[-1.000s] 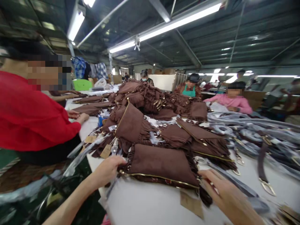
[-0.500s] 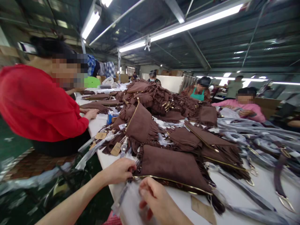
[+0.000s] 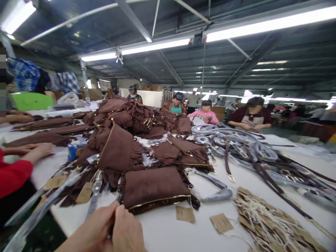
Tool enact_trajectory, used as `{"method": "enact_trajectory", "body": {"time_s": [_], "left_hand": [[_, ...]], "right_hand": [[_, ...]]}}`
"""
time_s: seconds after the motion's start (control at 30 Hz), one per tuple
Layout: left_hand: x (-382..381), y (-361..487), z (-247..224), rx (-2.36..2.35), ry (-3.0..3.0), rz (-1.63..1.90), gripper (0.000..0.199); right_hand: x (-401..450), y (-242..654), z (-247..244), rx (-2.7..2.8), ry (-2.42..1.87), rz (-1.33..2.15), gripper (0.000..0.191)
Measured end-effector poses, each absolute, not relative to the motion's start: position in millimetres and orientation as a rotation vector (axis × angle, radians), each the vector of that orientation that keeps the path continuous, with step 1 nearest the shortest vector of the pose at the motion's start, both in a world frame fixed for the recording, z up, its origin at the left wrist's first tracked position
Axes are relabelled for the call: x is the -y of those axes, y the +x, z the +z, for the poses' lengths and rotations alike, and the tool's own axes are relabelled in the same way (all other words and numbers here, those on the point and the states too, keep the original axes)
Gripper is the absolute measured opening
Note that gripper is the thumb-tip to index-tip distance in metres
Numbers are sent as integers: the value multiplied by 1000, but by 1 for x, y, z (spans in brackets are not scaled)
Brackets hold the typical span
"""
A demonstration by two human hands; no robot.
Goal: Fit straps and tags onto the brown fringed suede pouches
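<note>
A brown fringed bag (image 3: 157, 185) with a gold zip edge lies flat in front of me. My left hand (image 3: 99, 222) and my right hand (image 3: 128, 229) meet at its near left corner, fingers pinched together. A dark strap (image 3: 111, 229) shows between them; its end and any clip are hidden by my fingers. A kraft paper tag (image 3: 185, 214) hangs at the bag's right corner. Behind the bag stands another brown bag (image 3: 118, 150), and a plastic-wrapped strap (image 3: 96, 192) lies to the left.
A heap of brown bags (image 3: 123, 112) fills the table's middle. Plastic-wrapped straps (image 3: 236, 143) spread to the right. A pile of kraft tags with white strings (image 3: 273, 220) and one loose tag (image 3: 221, 223) lie near right. A co-worker's hands (image 3: 42, 150) rest at left; others sit opposite.
My view has swung right, bringing the tag pile into sight. My right hand has moved up against my left, and its fingers have closed at the bag's corner.
</note>
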State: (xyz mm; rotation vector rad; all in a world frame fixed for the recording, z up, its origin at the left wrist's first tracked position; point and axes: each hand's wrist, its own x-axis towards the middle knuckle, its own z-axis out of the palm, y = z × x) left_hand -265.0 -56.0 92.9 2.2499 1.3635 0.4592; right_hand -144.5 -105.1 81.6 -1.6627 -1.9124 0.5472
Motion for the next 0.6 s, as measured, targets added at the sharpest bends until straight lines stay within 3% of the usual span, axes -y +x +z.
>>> {"method": "enact_trajectory", "body": {"time_s": [0.33,0.5,0.6], "left_hand": [[69,-238,156,-1154,2031,543,29],[55,-275,161,-1331,2138,619,29],[49,-292,153,-1483,2249,479,25]], "right_hand": [[102,-37,147,2021,-1226,705,8],[89,74,137,1877,-1834,299,9],[78,127,115,1800,-1978,152,11]]}}
